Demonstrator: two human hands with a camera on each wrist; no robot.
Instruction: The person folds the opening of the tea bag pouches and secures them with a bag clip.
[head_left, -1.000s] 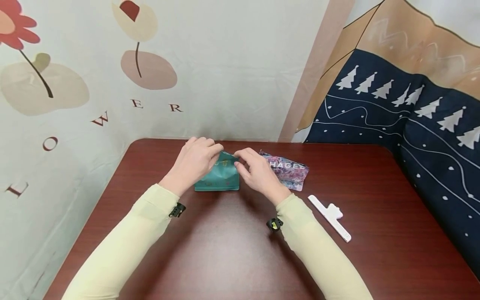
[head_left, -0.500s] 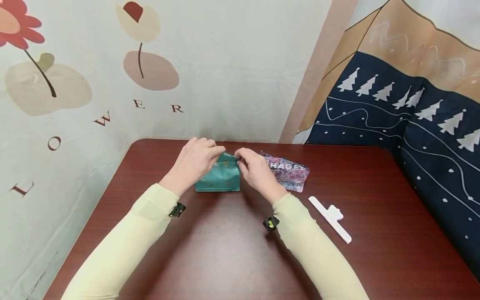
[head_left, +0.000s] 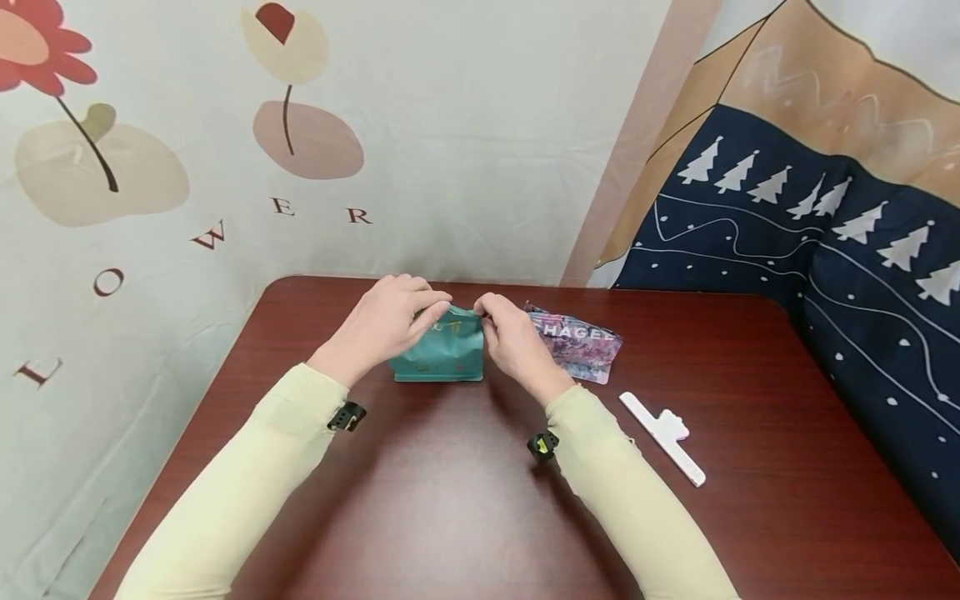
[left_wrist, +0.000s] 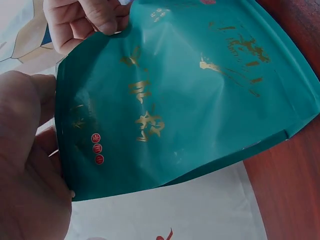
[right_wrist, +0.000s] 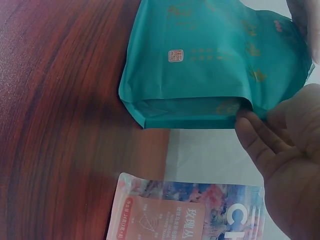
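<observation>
A teal stand-up pouch (head_left: 446,354) with gold lettering stands near the table's far edge. At the left of its top edge, my left hand (head_left: 382,321) grips it; in the left wrist view the thumb side shows in front and fingers pass behind the pouch (left_wrist: 175,90). My right hand (head_left: 517,337) pinches the upper right corner between thumb and fingers. From the right wrist view, the fingers of the right hand (right_wrist: 290,145) meet the folded side of the pouch (right_wrist: 200,60), whose gusset is tucked inward. Part of the top edge is hidden by the hands.
Just right of the right hand lies a purple floral pouch (head_left: 581,346) lettered CHAGEE. A white bag clip (head_left: 663,437) rests on the brown table (head_left: 450,508), nearer the right forearm. Behind the table hangs a printed cloth (head_left: 465,150).
My right thumb has closed in on the pouch's right corner, where it stood apart before. The left thumb has shifted slightly along the top edge. The purple pouch and clip stay put.
</observation>
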